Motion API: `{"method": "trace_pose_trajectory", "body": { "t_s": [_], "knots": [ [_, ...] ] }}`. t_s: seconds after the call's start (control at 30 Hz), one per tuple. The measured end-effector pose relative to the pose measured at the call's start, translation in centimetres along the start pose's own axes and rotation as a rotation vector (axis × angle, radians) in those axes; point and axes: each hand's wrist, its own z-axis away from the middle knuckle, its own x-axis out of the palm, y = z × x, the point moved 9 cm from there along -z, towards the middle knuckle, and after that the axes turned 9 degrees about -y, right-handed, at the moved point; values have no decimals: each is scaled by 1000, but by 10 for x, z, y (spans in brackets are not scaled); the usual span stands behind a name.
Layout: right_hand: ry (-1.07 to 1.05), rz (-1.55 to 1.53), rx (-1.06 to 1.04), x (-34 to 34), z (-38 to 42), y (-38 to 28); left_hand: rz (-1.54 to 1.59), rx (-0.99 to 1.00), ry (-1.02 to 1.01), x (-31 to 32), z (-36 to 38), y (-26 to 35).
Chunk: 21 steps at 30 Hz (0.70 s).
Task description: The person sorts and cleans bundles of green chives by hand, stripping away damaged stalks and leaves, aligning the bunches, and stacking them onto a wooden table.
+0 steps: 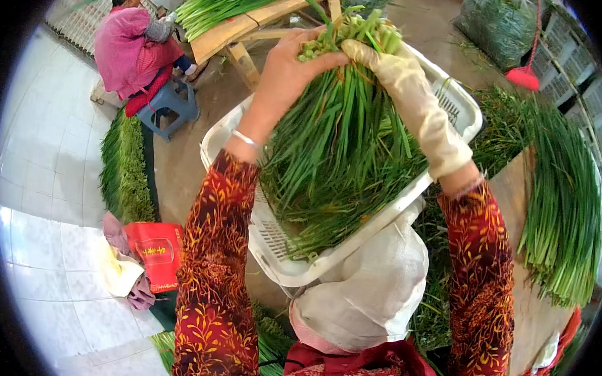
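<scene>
Your left hand [296, 68] and gloved right hand [380, 64] were close together, both clamped on the bunch [348, 116], stems up, leaves hanging over the white basket [297, 272]. More greens [562, 213] lay on the board [512, 197] at right.

Upper left: person [122, 52], pink top, seated on blue stool [167, 103]. Lower left: red bag [154, 254], yellow lettering; mauve cloth [141, 295] and cream cloth [121, 273] bunched alongside. Upper right: stuffed plastic bag [497, 28]; near it, red tool head [523, 77] on thin handle.
</scene>
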Motion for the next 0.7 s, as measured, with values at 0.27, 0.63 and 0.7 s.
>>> {"method": "trace_pose_trajectory", "body": {
  "t_s": [0.27, 0.63, 0.7],
  "knots": [
    [235, -249, -211, -20, 64, -63, -180, 385, 132, -2, 26, 114],
    [695, -588, -167, -19, 340, -97, -268, 550, -320, 122, 165, 289],
    [839, -611, -94, -13, 408, -85, -205, 572, -426, 157, 207, 299]
  ]
}}
